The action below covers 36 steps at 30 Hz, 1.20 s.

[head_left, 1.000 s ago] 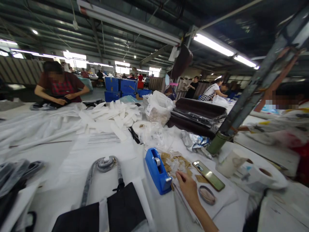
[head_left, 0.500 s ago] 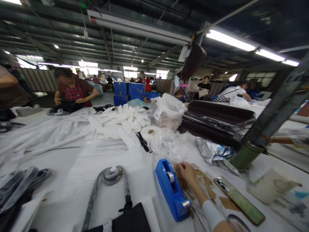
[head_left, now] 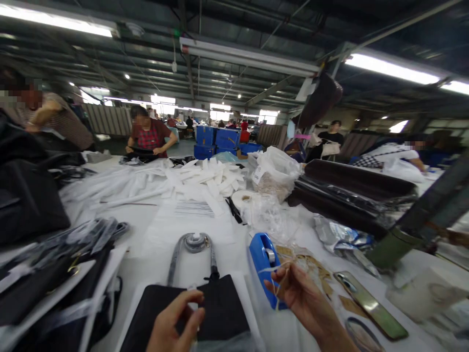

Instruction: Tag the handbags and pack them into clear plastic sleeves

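My right hand (head_left: 306,300) is raised in front of the blue tape dispenser (head_left: 259,249), its fingertips pinching a thin pale string (head_left: 277,288) that dangles down. My left hand (head_left: 172,325) hovers over a black handbag (head_left: 227,305), thumb and forefinger curved and apart. Between them a bit of white wrapping on the bag shows; no held thing is visible. The bag lies flat on white paper, its wrapped grey strap (head_left: 175,259) looped toward the far side. Brown paper tags (head_left: 353,305) and tangled strings lie to the right of the dispenser.
A phone (head_left: 370,305) lies at right, beside a slanted metal post (head_left: 428,205). More black bags (head_left: 66,288) are piled at left. White strips (head_left: 205,178), a tape roll (head_left: 242,198) and dark wrapped rolls (head_left: 359,176) sit farther back. Co-workers stand across the table.
My right hand has lifted from the strings behind the dispenser and come nearer with a string. My left hand has come into view over the bag. The view has turned left.
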Motion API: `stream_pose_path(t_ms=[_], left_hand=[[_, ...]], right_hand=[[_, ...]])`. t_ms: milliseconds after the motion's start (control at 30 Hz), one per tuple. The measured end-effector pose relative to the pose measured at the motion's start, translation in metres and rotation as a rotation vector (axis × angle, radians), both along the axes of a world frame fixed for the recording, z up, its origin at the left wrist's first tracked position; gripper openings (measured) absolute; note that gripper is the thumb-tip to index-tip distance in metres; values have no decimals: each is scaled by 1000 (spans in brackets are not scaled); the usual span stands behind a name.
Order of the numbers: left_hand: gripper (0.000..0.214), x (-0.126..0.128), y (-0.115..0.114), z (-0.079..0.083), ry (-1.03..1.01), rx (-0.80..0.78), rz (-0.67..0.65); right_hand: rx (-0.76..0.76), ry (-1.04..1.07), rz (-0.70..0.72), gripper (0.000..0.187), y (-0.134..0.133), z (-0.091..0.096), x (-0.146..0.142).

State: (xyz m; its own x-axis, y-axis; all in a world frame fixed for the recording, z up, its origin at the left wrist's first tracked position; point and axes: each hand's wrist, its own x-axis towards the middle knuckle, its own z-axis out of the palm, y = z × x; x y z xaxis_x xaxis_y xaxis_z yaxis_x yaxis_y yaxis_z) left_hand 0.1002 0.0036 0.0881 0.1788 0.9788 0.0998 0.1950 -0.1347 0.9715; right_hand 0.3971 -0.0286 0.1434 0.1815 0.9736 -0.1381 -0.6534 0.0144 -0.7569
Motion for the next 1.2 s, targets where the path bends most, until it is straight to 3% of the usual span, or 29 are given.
stream_pose_path(t_ms=[67,133,367,500,667,767,867,933,1000,1100,1200], left_hand=[[42,19,-9,9,-98,-93,-231],[44,33,-21,9,-177,-191,-357],[68,61,-50,-16,-410,-450,-333],[61,62,-52,-11,-368,-423,-302],[50,34,-43,10,-203,-304,-325],[36,15,-38,34,18,-155,-405],[30,9,-37,59,263,-18,-497],[27,12,-37,71,377,65,-566],[25,18,-36,79,446,132,-624],[25,22,-31,89,469,186,-645],[25,12,-22,98,399,149,-547]], right_hand=[[-28,100,46,21,-10,-5,-26],[-42,164,68,19,-17,-10,-46],[-17,285,74,13,-28,-27,-88],[-28,316,93,15,-32,-33,-98],[-35,323,120,19,-51,-50,-87],[-152,114,113,33,-69,-76,-64],[-332,-432,-50,47,-83,-90,-42],[-289,-761,-208,51,-85,-81,-40],[-98,-856,-204,56,-82,-61,-54],[154,-712,96,63,-69,-32,-93],[119,-620,286,54,-55,-28,-122]])
